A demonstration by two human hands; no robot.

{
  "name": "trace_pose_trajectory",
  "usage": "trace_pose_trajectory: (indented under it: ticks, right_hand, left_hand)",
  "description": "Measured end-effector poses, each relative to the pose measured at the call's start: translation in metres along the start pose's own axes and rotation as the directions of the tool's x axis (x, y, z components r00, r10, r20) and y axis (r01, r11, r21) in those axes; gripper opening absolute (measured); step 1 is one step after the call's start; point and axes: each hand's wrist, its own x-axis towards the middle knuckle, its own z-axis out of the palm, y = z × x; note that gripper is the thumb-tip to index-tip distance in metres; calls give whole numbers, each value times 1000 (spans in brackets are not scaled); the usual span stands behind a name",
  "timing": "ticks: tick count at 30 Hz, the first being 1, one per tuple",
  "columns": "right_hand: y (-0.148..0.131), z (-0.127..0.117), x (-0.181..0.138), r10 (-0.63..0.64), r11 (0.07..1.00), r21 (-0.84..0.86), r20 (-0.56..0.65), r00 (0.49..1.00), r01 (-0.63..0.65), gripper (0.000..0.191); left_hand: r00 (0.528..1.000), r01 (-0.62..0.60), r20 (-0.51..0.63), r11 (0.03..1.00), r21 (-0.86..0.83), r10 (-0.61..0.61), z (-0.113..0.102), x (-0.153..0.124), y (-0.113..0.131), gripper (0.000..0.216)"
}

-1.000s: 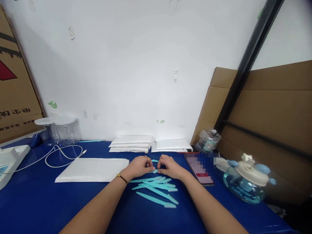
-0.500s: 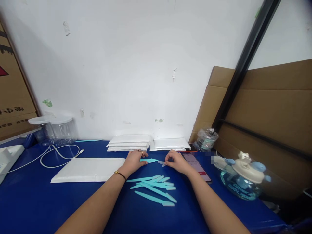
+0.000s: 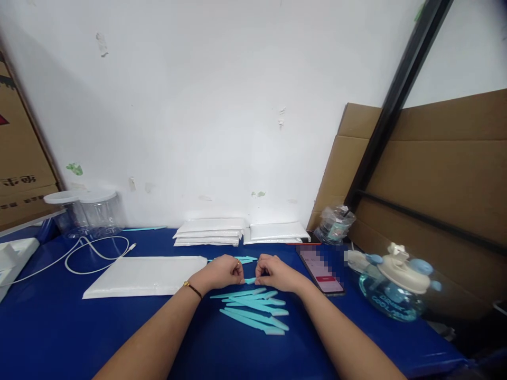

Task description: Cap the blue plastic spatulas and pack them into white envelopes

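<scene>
Between my two hands is a turquoise eyebrow razor (image 3: pixel 250 281), held level just above the pile. My left hand (image 3: pixel 225 273) pinches its handle end, which the fingers mostly hide. The fingers of my right hand (image 3: pixel 275 272) are closed at its blade end; whether a clear cap is in them I cannot tell. Several more turquoise eyebrow razors (image 3: pixel 253 319) lie loosely fanned on the blue table, nearer to me, with pale blade ends to the right. Behind my hands lie a couple of other eyebrow razors (image 3: pixel 246 259), partly covered by the left hand.
On the left a white padded mailer (image 3: pixel 146 274) lies flat beside a white cable (image 3: pixel 99 270). Two stacks of white mailers (image 3: pixel 209 230) stand against the wall. To the right are a phone (image 3: pixel 322 269) and a water bottle (image 3: pixel 396 290). Clear jars (image 3: pixel 101 214) stand back left.
My left hand has left the back razors and moved nearer with one razor picked up from the pile. My right hand, which held small clear pieces, has come left to meet it.
</scene>
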Motion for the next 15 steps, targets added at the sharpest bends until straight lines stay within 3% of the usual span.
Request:
trace_pose_trajectory:
  ticks: [5, 9, 12, 15]
  right_hand:
    - [30, -9, -1, 107, 991, 99, -135, 985, -94, 9]
    - [35, -19, -7, 145, 989, 50, -245, 958, -137, 11]
    - [18, -19, -10, 36, 998, 63, -148, 988, -27, 15]
    - [0, -11, -9, -16, 1000, 22, 17, 1000, 15, 22]
  left_hand:
    - [971, 47, -240, 988, 147, -11, -4, 9, -10, 14]
    - [940, 83, -340, 991, 106, -42, -6, 11, -16, 18]
    - [948, 47, -315, 998, 34, -34, -5, 9, -12, 22]
    - [987, -3, -163, 999, -37, -3, -4, 3, -3, 29]
